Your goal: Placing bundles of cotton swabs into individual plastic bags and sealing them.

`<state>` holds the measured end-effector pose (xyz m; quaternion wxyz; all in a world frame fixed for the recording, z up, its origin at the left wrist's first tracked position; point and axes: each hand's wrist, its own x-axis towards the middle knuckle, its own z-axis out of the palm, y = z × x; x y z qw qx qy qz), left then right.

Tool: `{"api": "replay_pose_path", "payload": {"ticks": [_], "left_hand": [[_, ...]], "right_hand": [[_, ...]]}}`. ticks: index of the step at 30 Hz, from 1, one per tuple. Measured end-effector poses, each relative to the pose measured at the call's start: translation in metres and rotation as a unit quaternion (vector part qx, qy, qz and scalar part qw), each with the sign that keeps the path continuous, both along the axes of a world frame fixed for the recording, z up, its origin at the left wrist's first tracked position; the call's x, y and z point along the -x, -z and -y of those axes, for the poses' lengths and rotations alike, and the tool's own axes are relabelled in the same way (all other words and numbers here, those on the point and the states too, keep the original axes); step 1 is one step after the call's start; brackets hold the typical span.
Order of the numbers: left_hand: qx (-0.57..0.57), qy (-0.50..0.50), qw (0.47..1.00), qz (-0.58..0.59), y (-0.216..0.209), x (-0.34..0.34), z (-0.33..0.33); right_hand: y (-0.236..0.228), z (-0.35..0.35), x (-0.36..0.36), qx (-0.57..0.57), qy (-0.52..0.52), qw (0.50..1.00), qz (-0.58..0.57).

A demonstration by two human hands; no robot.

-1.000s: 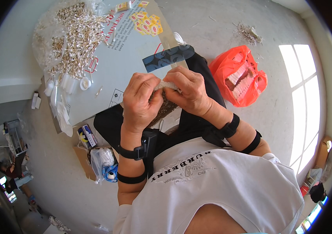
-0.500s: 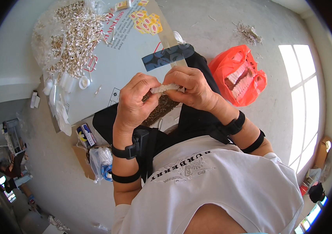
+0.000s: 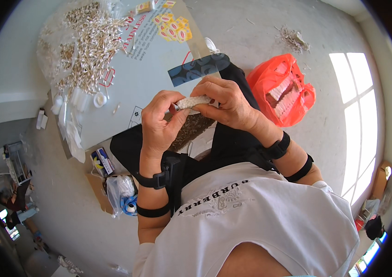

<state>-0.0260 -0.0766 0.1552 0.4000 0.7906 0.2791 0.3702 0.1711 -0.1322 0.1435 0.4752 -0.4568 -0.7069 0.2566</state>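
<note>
Both hands meet over the near edge of the table, round a small bundle of cotton swabs (image 3: 193, 102) with its white tips packed side by side and facing up. My left hand (image 3: 161, 121) pinches the left end between thumb and fingers. My right hand (image 3: 227, 102) grips the right end, its fingers curled and hiding that part. A large heap of loose cotton swabs (image 3: 90, 51) lies on clear plastic on the table's left side. Several small yellow and white cards (image 3: 173, 27) lie at the far edge.
A grey printed sheet covers the table (image 3: 133, 87), with a dark patterned strip (image 3: 196, 71) near its right edge. White round tub (image 3: 99, 99) stands at left. On the floor are a red plastic bag (image 3: 257, 82) of pinkish bundles and an opened carton (image 3: 100, 194).
The bundle has tilted so more of its white tips face up. My left fingers have shifted along its left end, and both hands stay close together.
</note>
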Motion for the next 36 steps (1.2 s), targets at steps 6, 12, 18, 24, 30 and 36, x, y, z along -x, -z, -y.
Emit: {"api": "replay_pose_path", "payload": {"ticks": [6, 12, 18, 24, 30, 36], "left_hand": [[-0.014, -0.022, 1.000, -0.012, 0.008, 0.002, -0.003], [0.317, -0.086, 0.934, 0.137, 0.039, -0.010, -0.011], [0.424, -0.098, 0.892, 0.124, 0.075, 0.001, -0.027], [0.441, -0.208, 0.848, 0.208, 0.092, -0.007, -0.056], [0.424, -0.236, 0.863, 0.144, 0.121, 0.023, -0.075], [0.426, -0.236, 0.865, 0.123, 0.122, 0.039, -0.070]], "right_hand": [[0.007, -0.007, 0.001, 0.020, -0.010, 1.000, 0.003], [0.032, -0.028, 0.009, 0.186, 0.041, 0.960, -0.207], [0.054, -0.055, 0.009, 0.345, 0.052, 0.882, -0.316], [0.078, -0.096, 0.003, 0.421, 0.105, 0.831, -0.347], [0.093, -0.210, 0.000, 0.398, 0.174, 0.770, -0.468], [0.104, -0.343, -0.022, 0.395, 0.162, 0.773, -0.470]]}}
